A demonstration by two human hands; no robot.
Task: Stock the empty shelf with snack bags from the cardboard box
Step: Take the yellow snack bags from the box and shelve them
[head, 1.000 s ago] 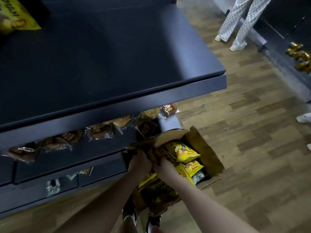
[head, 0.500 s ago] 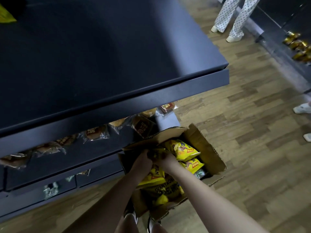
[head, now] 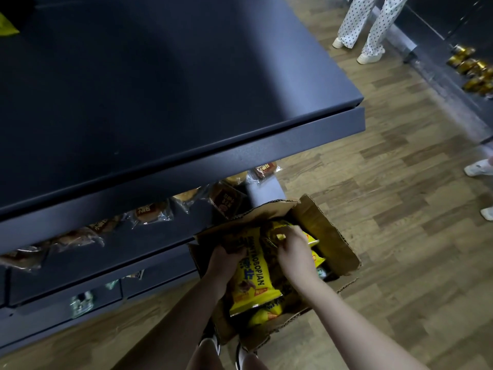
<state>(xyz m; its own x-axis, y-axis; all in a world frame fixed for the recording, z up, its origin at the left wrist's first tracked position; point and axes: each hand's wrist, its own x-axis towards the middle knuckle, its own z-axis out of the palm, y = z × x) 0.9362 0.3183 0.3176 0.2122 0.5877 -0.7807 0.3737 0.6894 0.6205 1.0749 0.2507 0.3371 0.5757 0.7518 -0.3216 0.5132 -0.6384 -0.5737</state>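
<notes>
Hands (head: 226,263) (head: 292,248) each grip yellow bags (head: 248,273) in the box (head: 333,241) (fingertips partly hidden).

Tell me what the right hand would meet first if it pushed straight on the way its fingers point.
The right hand points into the cardboard box. Probably the yellow snack bags at its fingertips come first, though depth is unclear.

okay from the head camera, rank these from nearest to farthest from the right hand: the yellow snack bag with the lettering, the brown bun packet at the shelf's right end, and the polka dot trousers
1. Yellow snack bag: in the cardboard box, just left of the right hand.
2. Brown bun packet: above the box, under the right end of the empty shelf.
3. Polka dot trousers: far across the floor, top right.
</notes>
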